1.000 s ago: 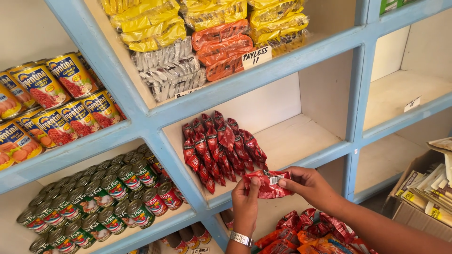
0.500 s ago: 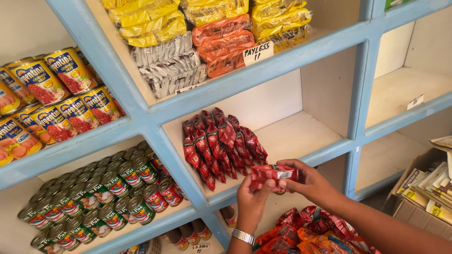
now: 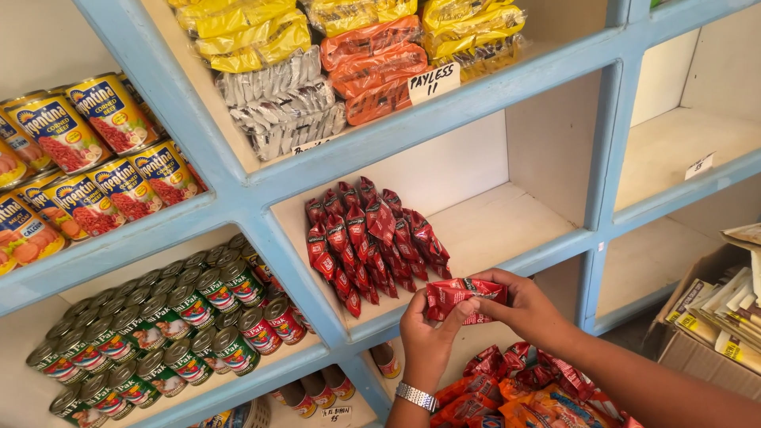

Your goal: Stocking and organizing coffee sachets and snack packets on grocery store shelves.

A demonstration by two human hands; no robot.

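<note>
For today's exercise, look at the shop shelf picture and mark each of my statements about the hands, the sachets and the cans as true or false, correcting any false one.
1. Both hands hold one bundle of red sachets. True: the left hand and right hand grip the red sachets together.
2. The held bundle already lies inside the shelf compartment. False: it is in front of the shelf edge, apart from the stacked red sachets.
3. The left wrist wears a metal watch. True: the watch shows there.
4. The green-labelled cans sit above the yellow-labelled cans. False: the green-labelled cans are a shelf below the yellow-labelled cans.
</note>
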